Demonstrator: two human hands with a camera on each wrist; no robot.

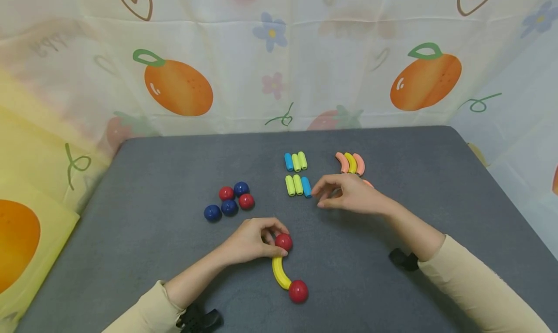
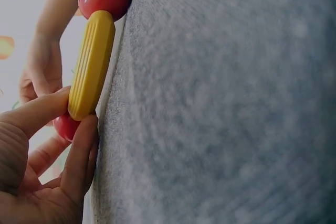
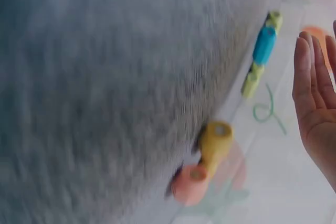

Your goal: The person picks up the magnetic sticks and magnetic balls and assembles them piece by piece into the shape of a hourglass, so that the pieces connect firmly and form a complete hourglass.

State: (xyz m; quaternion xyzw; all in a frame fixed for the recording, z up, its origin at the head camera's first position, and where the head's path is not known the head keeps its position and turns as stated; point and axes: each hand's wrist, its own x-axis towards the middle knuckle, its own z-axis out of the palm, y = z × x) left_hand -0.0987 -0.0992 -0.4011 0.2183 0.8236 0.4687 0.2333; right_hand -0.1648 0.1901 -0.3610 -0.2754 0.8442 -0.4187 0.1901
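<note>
My left hand (image 1: 248, 241) grips a red ball (image 1: 284, 241) at the upper end of a yellow curved stick (image 1: 280, 274). A second red ball (image 1: 298, 291) is joined to the stick's near end. In the left wrist view, the thumb and fingers meet at the joint between the yellow stick (image 2: 92, 66) and the lower red ball (image 2: 65, 126), which is partly hidden. My right hand (image 1: 350, 193) is over the table with loosely bent fingers and holds nothing. Its fingertips are just right of a blue straight stick (image 1: 306, 187).
Loose red and blue balls (image 1: 229, 207) lie left of centre. Two rows of short green and blue sticks (image 1: 296, 162) sit farther back. Pink and yellow curved sticks (image 1: 350, 163) lie behind the right hand, which partly covers another pink one (image 1: 368, 183). A patterned cloth (image 1: 296, 81) hangs behind the grey table (image 1: 152, 202).
</note>
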